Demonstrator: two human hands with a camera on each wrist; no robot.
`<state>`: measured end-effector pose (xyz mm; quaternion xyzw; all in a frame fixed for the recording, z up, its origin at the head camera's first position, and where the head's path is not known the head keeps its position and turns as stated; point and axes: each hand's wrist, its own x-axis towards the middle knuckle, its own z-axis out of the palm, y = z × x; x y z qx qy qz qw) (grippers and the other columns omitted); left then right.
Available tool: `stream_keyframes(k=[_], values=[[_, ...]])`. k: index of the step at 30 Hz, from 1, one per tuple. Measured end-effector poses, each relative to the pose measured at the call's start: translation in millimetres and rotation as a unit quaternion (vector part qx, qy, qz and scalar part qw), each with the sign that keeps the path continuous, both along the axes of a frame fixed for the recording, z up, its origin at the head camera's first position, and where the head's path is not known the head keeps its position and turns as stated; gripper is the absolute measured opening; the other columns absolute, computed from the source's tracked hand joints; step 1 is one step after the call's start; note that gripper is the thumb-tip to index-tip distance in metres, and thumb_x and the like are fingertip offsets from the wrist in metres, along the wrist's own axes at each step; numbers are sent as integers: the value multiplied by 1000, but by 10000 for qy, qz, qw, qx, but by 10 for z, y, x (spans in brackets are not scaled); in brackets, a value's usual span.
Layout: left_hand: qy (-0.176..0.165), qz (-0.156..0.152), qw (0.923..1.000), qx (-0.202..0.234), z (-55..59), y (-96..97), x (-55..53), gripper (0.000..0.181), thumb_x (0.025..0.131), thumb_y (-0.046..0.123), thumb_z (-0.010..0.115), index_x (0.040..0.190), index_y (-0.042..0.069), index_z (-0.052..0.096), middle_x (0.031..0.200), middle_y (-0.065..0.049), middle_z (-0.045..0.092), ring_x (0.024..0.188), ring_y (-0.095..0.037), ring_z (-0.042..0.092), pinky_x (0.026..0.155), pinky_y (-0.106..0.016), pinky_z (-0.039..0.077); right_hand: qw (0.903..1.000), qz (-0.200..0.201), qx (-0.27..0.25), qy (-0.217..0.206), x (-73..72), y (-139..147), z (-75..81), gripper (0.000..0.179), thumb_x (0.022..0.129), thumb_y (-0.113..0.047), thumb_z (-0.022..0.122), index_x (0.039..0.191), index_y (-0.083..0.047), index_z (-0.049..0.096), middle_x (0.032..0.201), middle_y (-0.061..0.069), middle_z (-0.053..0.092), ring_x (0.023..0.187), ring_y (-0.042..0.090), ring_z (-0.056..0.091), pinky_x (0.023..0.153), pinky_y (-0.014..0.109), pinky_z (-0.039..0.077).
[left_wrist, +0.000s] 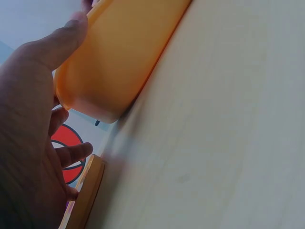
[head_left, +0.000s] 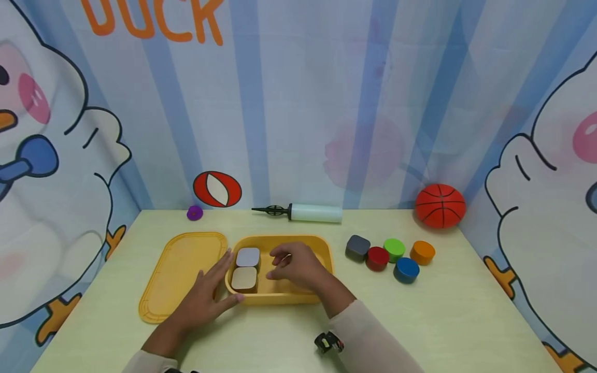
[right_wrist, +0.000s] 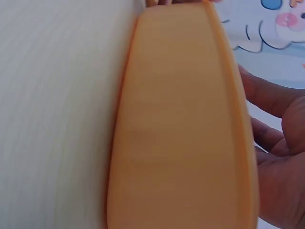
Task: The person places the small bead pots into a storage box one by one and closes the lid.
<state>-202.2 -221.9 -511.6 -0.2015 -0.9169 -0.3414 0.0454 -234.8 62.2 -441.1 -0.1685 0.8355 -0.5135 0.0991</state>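
A yellow rectangular tub [head_left: 286, 299] stands in the middle of the table. Inside its left end sit two rounded square blocks, a pale lavender one [head_left: 248, 256] and a cream one [head_left: 244, 278], side by side. My left hand [head_left: 207, 295] is spread at the tub's left end, its thumb and fingers at the rim; in the left wrist view the thumb [left_wrist: 66, 40] lies along the rim. Over the tub's inside hovers my right hand [head_left: 298, 266], fingers loosely bent, with nothing visible between thumb and fingers. The tub wall [right_wrist: 181, 119] hides its fingertips in the right wrist view.
Left of the tub lies a yellow lid [head_left: 179, 269]. To the right stand a dark grey block [head_left: 357, 247] and red [head_left: 377, 258], green [head_left: 394, 249], blue [head_left: 407, 270] and orange [head_left: 422, 252] round blocks. Behind are a hand pump [head_left: 314, 213], a ball [head_left: 440, 205] and a purple object [head_left: 195, 212].
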Motion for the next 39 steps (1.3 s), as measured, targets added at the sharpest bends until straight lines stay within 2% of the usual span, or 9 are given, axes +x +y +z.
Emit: stream_keyframes(k=[11,16,20,28,35,37,39], values=[[103,-21,9999,22,-18,-26,-33,99,97,49,81,175,20,28,183,-9,26,166,-45,32,121,-91,12,9958,-347,-695,480,-12,422,91,28,97,-9,83,123,0,76,127,24,74,105,20,75,90,30,64],[84,-33,10000,37,-16,-25,-33,98,97,48,80,176,23,27,183,-8,26,166,-44,32,121,-91,12,9913,-736,-864,665,-37,650,101,24,97,-6,82,120,-1,77,123,20,77,105,20,75,89,25,63],[55,-64,9999,84,-3,-13,-29,98,98,48,80,176,22,26,183,-7,25,166,-44,31,121,-91,11,9856,-1109,-948,859,-48,857,97,25,98,-4,80,121,3,75,121,24,76,107,24,75,93,26,65],[37,-49,9999,94,-20,-26,-22,99,98,48,81,176,22,26,183,-6,25,166,-44,31,121,-91,11,9812,-1646,-572,824,-69,1211,34,26,102,-12,78,125,-2,76,128,22,75,117,33,76,98,28,65],[46,-39,9999,80,-16,-29,-23,99,97,48,81,175,21,27,183,-7,26,166,-44,32,121,-91,11,9770,-1949,-319,808,-116,1470,-77,29,102,-16,78,127,-2,76,137,22,72,122,34,75,95,15,57],[30,-50,9999,89,-12,-29,-17,98,97,47,81,175,20,27,183,-8,26,166,-44,32,121,-91,11,9763,-2024,-198,744,-114,1524,-103,31,103,-20,78,129,-3,75,142,20,70,126,38,71,92,20,59],[-2,-59,9999,101,-7,-28,-13,98,98,48,80,175,20,27,183,-8,26,166,-44,31,121,-91,10,9751,-2101,-87,707,-120,1574,-130,34,103,-22,78,131,-4,74,147,20,67,135,43,66,98,31,62]])
